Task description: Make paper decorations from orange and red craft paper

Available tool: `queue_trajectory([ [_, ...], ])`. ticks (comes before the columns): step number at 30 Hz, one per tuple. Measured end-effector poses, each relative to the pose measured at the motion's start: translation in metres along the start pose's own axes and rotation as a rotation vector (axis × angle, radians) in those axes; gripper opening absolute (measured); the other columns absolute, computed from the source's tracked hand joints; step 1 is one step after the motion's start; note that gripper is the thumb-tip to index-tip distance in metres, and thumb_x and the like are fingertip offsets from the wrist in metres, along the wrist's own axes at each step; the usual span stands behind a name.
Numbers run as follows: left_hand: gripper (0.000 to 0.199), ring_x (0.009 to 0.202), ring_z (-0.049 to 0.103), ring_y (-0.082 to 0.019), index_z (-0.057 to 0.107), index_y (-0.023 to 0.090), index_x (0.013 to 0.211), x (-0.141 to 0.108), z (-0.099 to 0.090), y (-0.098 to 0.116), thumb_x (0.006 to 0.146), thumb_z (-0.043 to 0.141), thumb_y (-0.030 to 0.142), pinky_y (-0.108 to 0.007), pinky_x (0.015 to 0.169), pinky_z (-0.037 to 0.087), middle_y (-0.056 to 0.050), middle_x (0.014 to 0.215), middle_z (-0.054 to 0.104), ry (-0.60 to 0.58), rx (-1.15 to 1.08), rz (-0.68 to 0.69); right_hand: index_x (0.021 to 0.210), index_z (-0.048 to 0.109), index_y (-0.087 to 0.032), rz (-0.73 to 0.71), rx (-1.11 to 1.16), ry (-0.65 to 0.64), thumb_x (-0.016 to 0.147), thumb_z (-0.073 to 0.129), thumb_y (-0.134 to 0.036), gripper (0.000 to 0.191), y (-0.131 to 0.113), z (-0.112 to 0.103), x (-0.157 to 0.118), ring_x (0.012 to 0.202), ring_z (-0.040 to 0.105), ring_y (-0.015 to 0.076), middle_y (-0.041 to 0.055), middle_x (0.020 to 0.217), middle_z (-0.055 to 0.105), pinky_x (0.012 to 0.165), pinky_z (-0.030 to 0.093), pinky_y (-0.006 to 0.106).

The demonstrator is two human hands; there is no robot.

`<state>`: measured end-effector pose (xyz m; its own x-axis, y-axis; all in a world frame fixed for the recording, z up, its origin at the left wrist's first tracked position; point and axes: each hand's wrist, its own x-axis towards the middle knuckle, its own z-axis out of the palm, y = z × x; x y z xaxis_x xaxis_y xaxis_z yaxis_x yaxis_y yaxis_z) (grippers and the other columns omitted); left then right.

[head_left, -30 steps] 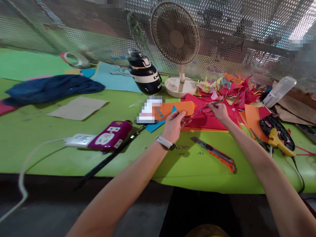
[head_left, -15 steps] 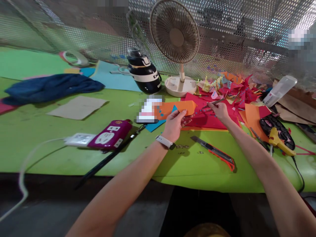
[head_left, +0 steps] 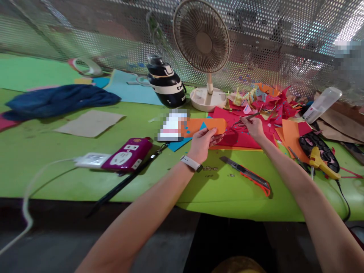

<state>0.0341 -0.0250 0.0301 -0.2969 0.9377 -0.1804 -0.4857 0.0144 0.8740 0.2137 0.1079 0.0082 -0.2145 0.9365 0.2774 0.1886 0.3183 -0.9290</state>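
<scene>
Pinched in my left hand is a strip of orange paper with a blue triangle and small blue dots on it. My right hand is closed on slim, dark tweezers, whose tips point left, close to the strip's right end. Red paper sheets lie beneath both hands, with small blue bits on them. A blue paper piece shows left of my left hand. Nearer me, a utility knife with an orange handle rests on the green tabletop.
A fan and a black bottle stand at the back. Cut paper scraps pile up behind my right hand. A yellow glue gun and its cord lie right; a purple power strip lies left.
The orange strip has turned slightly in my left hand, and its right end looks flatter. My right hand and the tweezers have shifted slightly right.
</scene>
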Motion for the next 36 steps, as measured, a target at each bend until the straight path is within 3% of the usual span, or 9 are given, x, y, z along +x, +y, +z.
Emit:
queue_trajectory([
  [6, 0.021, 0.082, 0.075, -0.025, 0.061, 0.015, 0.073, -0.003, 0.003, 0.0, 0.065, 0.079, 0.021, -0.032, 0.073, 0.062, -0.005, 0.072, 0.073, 0.013, 0.034, 0.004, 0.071, 0.071, -0.017, -0.047, -0.01, 0.056, 0.076, 0.068, -0.063, 0.046, -0.015, -0.008, 0.002, 0.066, 0.075, 0.02, 0.0062, 0.067, 0.074, 0.058, 0.055, 0.024],
  [11, 0.018, 0.075, 0.075, -0.023, 0.065, 0.015, 0.078, -0.011, 0.008, -0.002, 0.067, 0.078, 0.023, -0.032, 0.072, 0.062, -0.005, 0.077, 0.074, -0.036, 0.049, -0.016, 0.076, 0.07, -0.018, -0.14, 0.097, 0.13, 0.074, 0.068, -0.066, 0.048, -0.045, -0.015, -0.001, 0.065, 0.074, 0.0197, 0.0028, 0.066, 0.071, 0.051, 0.053, 0.023],
  [17, 0.022, 0.077, 0.075, -0.022, 0.069, 0.013, 0.081, -0.023, 0.015, -0.007, 0.068, 0.08, 0.026, -0.034, 0.078, 0.062, -0.009, 0.082, 0.075, -0.13, 0.073, -0.075, 0.079, 0.071, -0.019, -0.159, 0.097, 0.04, 0.071, 0.069, -0.068, 0.05, -0.075, -0.008, -0.035, 0.069, 0.074, 0.0197, 0.0023, 0.069, 0.073, 0.057, 0.056, 0.025],
  [25, 0.013, 0.081, 0.075, -0.022, 0.068, 0.013, 0.078, -0.025, 0.016, -0.006, 0.074, 0.077, 0.022, -0.035, 0.078, 0.062, -0.01, 0.085, 0.075, -0.163, 0.035, -0.127, 0.076, 0.074, -0.021, -0.129, 0.069, -0.005, 0.07, 0.073, -0.062, 0.042, -0.081, -0.002, -0.066, 0.067, 0.074, 0.0207, 0.0031, 0.07, 0.075, 0.059, 0.057, 0.028],
  [36, 0.017, 0.088, 0.074, -0.025, 0.069, 0.014, 0.082, -0.026, 0.014, -0.006, 0.072, 0.078, 0.024, -0.036, 0.08, 0.061, -0.011, 0.09, 0.076, -0.214, 0.029, -0.104, 0.075, 0.074, -0.019, -0.06, 0.18, 0.081, 0.067, 0.075, -0.065, 0.047, -0.075, -0.011, -0.07, 0.06, 0.073, 0.0199, 0.0039, 0.064, 0.073, 0.048, 0.052, 0.025],
])
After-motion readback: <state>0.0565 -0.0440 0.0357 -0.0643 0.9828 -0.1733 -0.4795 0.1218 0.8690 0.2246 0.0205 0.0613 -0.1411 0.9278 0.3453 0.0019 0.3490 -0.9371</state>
